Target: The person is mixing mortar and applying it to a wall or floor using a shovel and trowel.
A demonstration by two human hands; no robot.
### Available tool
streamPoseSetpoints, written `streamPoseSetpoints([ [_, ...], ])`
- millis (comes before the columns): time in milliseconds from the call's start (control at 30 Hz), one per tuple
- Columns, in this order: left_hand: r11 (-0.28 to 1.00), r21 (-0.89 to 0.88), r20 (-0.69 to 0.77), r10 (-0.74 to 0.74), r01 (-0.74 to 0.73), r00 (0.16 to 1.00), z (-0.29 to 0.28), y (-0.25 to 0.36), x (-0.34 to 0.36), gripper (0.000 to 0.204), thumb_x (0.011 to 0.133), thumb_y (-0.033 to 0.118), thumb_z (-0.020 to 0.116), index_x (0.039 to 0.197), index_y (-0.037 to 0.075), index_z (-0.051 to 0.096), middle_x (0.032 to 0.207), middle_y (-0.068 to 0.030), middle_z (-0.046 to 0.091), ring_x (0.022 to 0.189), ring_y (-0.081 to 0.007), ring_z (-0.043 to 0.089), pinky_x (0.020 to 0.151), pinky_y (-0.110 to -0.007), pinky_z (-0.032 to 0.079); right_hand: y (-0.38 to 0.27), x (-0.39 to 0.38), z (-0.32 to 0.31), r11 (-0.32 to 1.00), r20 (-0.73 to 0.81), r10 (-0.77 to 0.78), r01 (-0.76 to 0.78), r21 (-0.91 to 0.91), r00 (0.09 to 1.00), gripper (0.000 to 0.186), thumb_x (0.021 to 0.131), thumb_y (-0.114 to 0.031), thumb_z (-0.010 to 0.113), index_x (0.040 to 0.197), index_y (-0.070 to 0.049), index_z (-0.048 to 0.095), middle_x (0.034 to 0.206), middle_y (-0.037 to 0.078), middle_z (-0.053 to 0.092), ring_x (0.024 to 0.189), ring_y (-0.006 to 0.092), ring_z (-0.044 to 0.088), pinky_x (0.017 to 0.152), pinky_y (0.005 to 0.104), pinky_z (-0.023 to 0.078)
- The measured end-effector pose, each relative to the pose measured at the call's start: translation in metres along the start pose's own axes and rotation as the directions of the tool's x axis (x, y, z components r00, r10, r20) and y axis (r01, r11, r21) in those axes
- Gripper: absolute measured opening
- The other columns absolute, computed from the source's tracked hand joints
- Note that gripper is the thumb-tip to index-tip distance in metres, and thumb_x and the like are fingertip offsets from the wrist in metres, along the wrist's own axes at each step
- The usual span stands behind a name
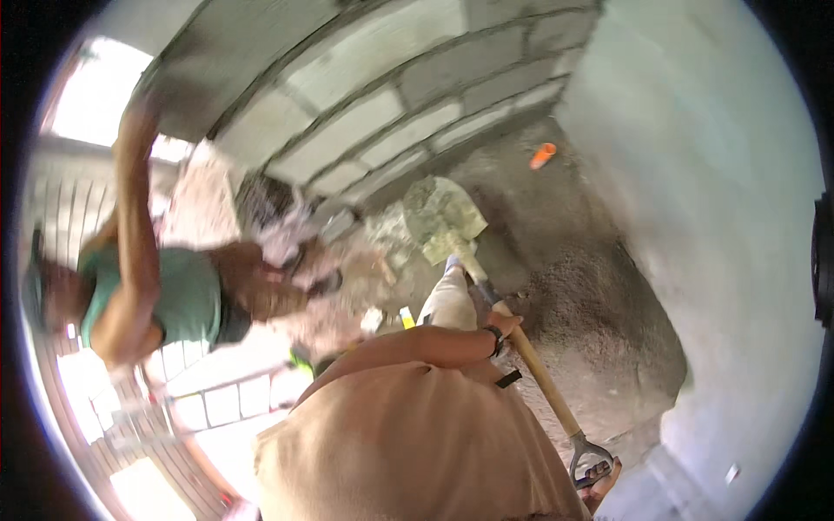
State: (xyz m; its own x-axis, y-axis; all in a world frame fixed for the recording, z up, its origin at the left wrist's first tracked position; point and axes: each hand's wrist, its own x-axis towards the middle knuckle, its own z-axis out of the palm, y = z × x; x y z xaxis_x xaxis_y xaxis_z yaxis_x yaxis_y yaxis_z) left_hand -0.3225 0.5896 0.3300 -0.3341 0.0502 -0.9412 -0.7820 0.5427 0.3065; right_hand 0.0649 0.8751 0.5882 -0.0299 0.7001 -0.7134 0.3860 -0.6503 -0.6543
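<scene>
Block wall (417,87) ahead, second wall (712,226) on right. Shovel (540,373) runs between: blade near block wall's foot, handle lower right. Left grip (505,322) on shaft, right grip (599,484) at handle. Loose heap (599,321) right of shaft. Small cylinder (543,155) near wall corner. Co-worker (156,286) left.

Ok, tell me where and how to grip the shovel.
Likely best: right hand round the grip, an open loop, from its near end; left hand round the straight shaft from the left, as it slants away to the blade.
</scene>
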Motion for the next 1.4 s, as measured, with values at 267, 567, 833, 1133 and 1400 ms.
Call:
streamPoseSetpoints([
  [267, 0.992, -0.125, -0.005, -0.006, 0.006, 1.0, 0.038, -0.119, 0.002, 0.043, 0.089, 0.041, 0.068, 0.092, -0.002, 0.07, 0.082, -0.0119, 0.068, 0.065, -0.0248, 0.067, 0.058, -0.04, 0.056, -0.034, 0.042, -0.03, 0.989, 0.165, -0.005, 0.03, -0.148, 0.986, 0.041, 0.089, -0.05, 0.058, 0.067, -0.019, 0.043, 0.053, -0.007, 0.034, 0.039, 0.0092, 0.031, 0.039, 0.0266, 0.027],
  [567, 0.972, -0.228, -0.729, -0.136, -0.051, 0.671, -0.216, -0.158, 0.013, 0.043, 0.071, 0.032, 0.081, 0.098, 0.004, 0.063, 0.089, -0.0159, 0.07, 0.08, -0.0319, 0.07, 0.071, -0.042, 0.057, 0.038, -0.067, 0.189, 0.972, 0.541, 0.218, -0.129, -0.198, 0.812, 0.034, 0.092, -0.048, 0.058, 0.077, -0.018, 0.05, 0.056, -0.004, 0.034, 0.044, 0.0124, 0.031, 0.042, 0.03, 0.03],
  [833, 0.714, -0.587, -0.673, -0.168, -0.381, 0.721, -0.407, -0.189, 0.014, 0.051, 0.091, 0.048, 0.05, 0.101, -0.001, 0.062, 0.104, -0.0194, 0.065, 0.086, -0.0315, 0.063, 0.072, -0.047, 0.05, -0.074, -0.324, 0.347, 0.869, 0.887, 0.059, 0.414, -0.271, 0.457, 0.033, 0.092, -0.038, 0.065, 0.095, -0.005, 0.057, 0.069, 0.004, 0.053, 0.054, 0.0144, 0.052, 0.05, 0.0307, 0.045],
  [1133, 0.949, -0.154, 0.312, 0.309, -0.274, 0.898, -0.244, -0.084, -0.141, 0.04, 0.091, 0.038, 0.061, 0.105, 0.0, 0.059, 0.083, -0.0109, 0.068, 0.064, -0.0175, 0.064, 0.055, -0.033, 0.053, -0.145, -0.396, 0.232, 0.26, 0.775, -0.496, 0.919, -0.297, 0.391, 0.04, 0.069, -0.029, 0.087, 0.07, -0.006, 0.054, 0.062, -0.004, 0.045, 0.058, 0.01, 0.041, 0.05, 0.028, 0.032],
  [1400, 0.918, 0.064, 0.804, -0.28, 0.391, 0.525, -0.358, -0.101, 0.015, 0.034, 0.091, 0.036, 0.063, 0.099, 0.004, 0.056, 0.085, -0.0136, 0.065, 0.064, -0.0289, 0.063, 0.054, -0.043, 0.054, -0.182, -0.461, 0.06, 0.249, 0.261, -0.842, 0.769, -0.589, 0.472, 0.032, 0.07, -0.024, 0.084, 0.07, -0.008, 0.056, 0.062, -0.007, 0.045, 0.054, 0.004, 0.038, 0.047, 0.0247, 0.027],
])
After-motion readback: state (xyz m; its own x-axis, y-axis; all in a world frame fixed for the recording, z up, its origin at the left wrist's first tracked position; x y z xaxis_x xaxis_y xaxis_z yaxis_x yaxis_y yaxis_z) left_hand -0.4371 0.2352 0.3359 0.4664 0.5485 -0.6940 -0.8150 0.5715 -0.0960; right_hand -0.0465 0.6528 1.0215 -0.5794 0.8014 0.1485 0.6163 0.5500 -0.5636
